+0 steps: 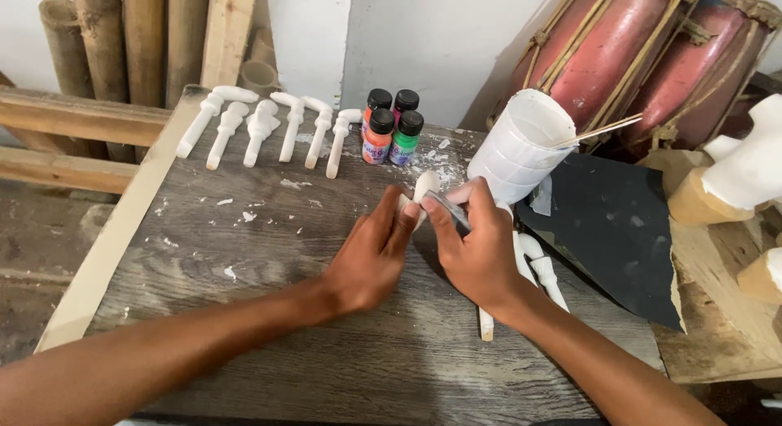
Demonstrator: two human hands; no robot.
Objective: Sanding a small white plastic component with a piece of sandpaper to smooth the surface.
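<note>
Both hands pinch a white carved piece.

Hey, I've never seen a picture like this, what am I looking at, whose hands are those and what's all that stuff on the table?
One camera, worn on a person's head, looks down at their own bare hands over a grey wooden table. The left hand and right hand together hold a small white carved piece; the right hand also grips a thin blade. A row of similar white pieces lies further back, beside four small paint bottles. A white cup holds a thin stick.
</note>
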